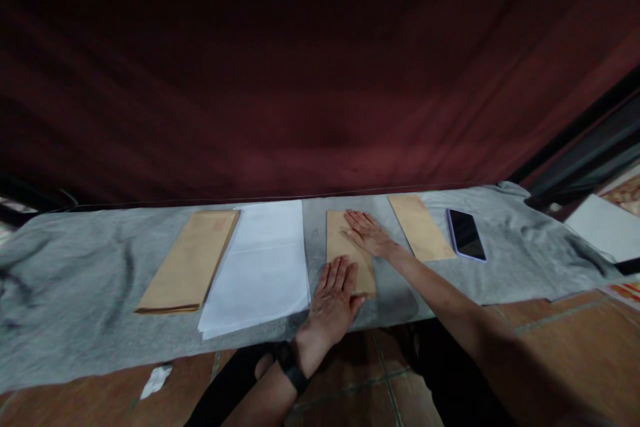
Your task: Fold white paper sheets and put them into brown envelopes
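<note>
A brown paper envelope (357,259) lies flat on the grey cloth in front of me. My left hand (333,300) rests flat on its near left part, fingers stretched out. Across its far right part lies my right hand (369,232), also flat with the fingers extended. Left of this envelope is a stack of white paper sheets (263,267). Farther left sits a pile of brown envelopes (193,260). Another brown envelope (423,227) lies by itself to the right of my right hand.
A phone in a purple case (467,235) lies right of the single envelope. Grey cloth (75,280) covers the long surface, with a dark red curtain (320,93) behind. On the tiled floor (565,347) is a crumpled white tissue (157,380). A white panel (607,227) stands far right.
</note>
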`<state>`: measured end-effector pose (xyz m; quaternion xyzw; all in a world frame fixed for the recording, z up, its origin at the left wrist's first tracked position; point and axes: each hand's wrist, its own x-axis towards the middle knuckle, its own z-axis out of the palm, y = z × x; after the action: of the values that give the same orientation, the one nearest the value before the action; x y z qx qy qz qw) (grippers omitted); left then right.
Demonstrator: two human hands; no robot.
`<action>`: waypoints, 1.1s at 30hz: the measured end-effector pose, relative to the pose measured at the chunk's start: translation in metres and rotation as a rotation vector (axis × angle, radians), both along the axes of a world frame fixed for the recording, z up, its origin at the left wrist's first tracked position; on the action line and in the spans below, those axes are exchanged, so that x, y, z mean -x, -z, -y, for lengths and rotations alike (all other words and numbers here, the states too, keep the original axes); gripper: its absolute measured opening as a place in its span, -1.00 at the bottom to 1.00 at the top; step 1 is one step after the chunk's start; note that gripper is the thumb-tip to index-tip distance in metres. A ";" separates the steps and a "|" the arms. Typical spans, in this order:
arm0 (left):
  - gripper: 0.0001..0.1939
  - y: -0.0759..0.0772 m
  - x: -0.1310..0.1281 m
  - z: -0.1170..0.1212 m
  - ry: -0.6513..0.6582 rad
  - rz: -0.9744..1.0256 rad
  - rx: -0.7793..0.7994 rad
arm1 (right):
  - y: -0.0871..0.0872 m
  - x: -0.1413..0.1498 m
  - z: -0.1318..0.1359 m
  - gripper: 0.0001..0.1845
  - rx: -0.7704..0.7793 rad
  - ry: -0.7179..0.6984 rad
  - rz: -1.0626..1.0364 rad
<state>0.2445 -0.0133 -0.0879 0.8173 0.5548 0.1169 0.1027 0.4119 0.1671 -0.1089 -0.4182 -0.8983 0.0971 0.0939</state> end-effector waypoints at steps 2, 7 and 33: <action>-0.31 -0.001 0.001 0.001 0.018 0.022 0.004 | -0.001 0.009 -0.021 -0.30 -0.016 0.000 -0.015; -0.39 0.001 0.000 0.002 0.022 0.054 0.006 | -0.002 0.024 -0.046 -0.32 -0.021 -0.039 -0.030; -0.40 -0.012 0.069 -0.022 0.117 0.492 0.329 | -0.017 0.010 0.090 -0.37 0.323 -0.331 -0.143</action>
<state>0.1751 0.0084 -0.0760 0.7672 0.4768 0.2138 0.3719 0.4023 0.0769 -0.0918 -0.2669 -0.9184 0.2829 0.0722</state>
